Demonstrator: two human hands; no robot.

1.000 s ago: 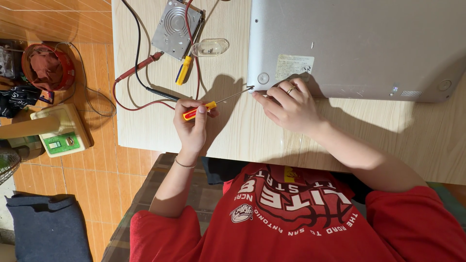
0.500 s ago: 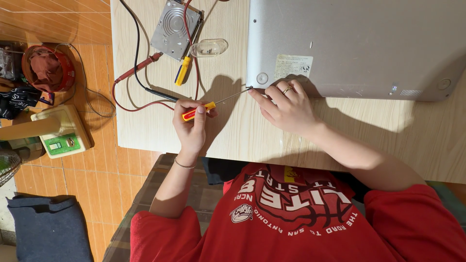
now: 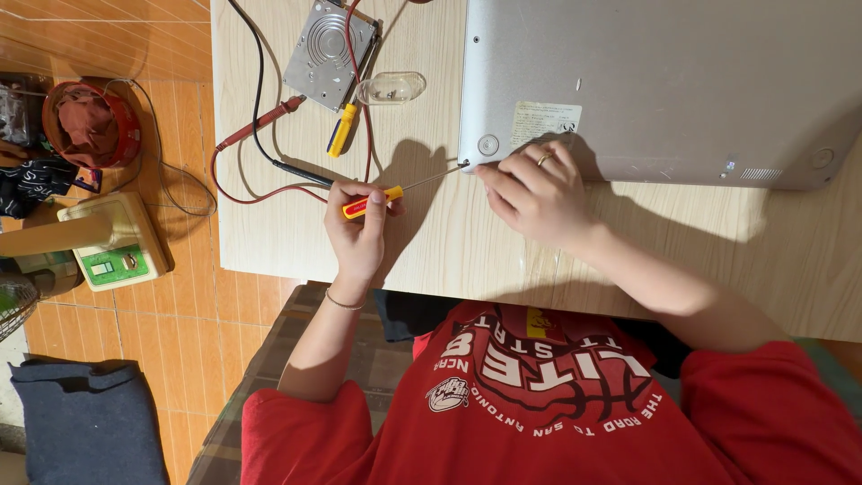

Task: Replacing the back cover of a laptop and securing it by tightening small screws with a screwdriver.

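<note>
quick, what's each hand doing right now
Left hand: closed around the screwdriver handle, tip at the laptop corner.
Right hand: holds nothing, fingers resting on the laptop edge by the tip.

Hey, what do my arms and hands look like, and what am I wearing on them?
Both arms are bare below the short red sleeves of a printed T-shirt. The left hand has a thin bracelet at the wrist. The right hand wears a ring. No gloves.

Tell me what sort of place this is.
Probably a home electronics-repair spot: a silver laptop lies bottom-up on a pale wooden table, beside a bare metal hard drive and red and black probe leads, above an orange-tiled floor.
</note>
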